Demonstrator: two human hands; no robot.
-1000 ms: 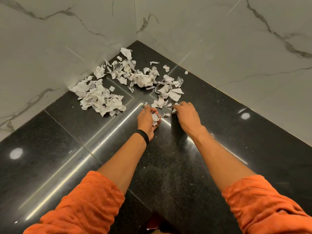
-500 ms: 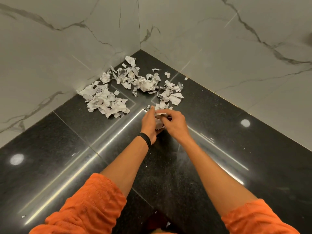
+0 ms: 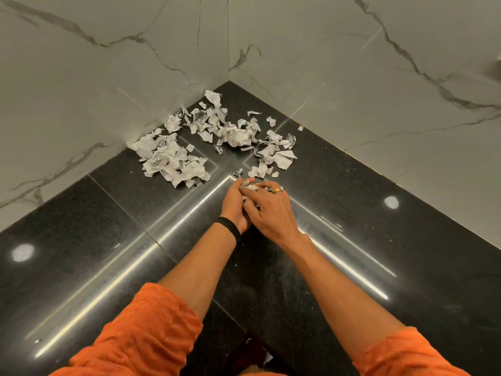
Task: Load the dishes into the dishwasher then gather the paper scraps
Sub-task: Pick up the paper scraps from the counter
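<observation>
Right hand (image 3: 271, 210) has swung in from where it sat a second ago, out on the floor (image 3: 379, 240) to the right. It's now draped over the left hand (image 3: 233, 203), so on my feed the two meet in the middle. Left hand is turned on its side, palm facing right, fingers curled round a small white wad (image 3: 250, 188) of paper that peeks out at the top between both hands. Right hand lies palm down across it with the fingers spread and bent a bit, ring (image 3: 277, 191) showing. The fingertips are tucked out of sight, so I honestly can't tell if it's pinching anything or just pressing on the wad. Both forearms reach straight out from rolled-up orange sleeves (image 3: 141, 335), and there's a black wristband (image 3: 229, 227) on the left wrist. The rest of the scraps (image 3: 173, 158) are on the black floor in the corner where the marble walls (image 3: 108, 77) meet: one clump against the left wall, one in the middle, one to the right. The nearest bits are just past the fingers.
</observation>
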